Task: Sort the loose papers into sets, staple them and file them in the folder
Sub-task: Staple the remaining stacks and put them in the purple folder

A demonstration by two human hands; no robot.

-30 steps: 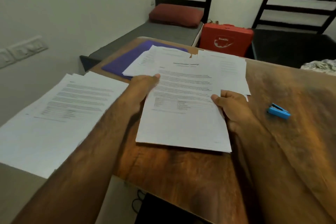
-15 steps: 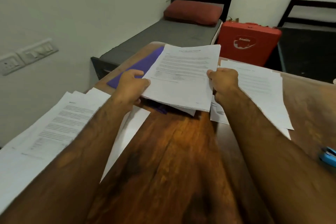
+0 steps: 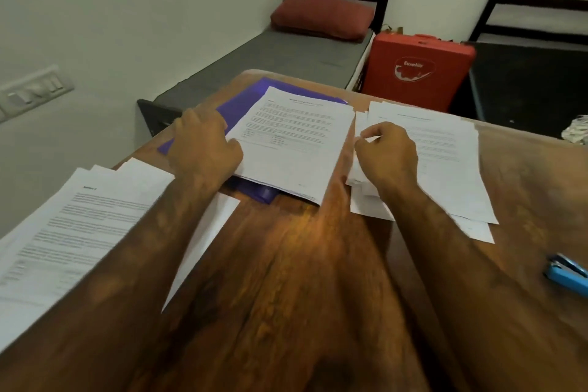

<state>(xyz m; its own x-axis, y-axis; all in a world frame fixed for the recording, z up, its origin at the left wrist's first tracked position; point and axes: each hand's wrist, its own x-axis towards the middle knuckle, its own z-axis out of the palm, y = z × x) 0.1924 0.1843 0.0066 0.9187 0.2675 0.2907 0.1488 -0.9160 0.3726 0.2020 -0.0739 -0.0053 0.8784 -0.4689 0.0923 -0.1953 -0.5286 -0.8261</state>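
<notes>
white wall [image 3: 127, 9] | grey bed [image 3: 270, 54] | wooden table [image 3: 286, 264] | red pillow [image 3: 321, 16]

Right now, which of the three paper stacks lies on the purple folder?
The middle stack, held by the left hand; the left stack and right stack rest on the wooden table.

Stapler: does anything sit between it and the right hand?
Nothing upright. The right hand pinches the right paper pile. Between it and the blue stapler lie only that pile's flat sheets, then bare wooden table.
</notes>
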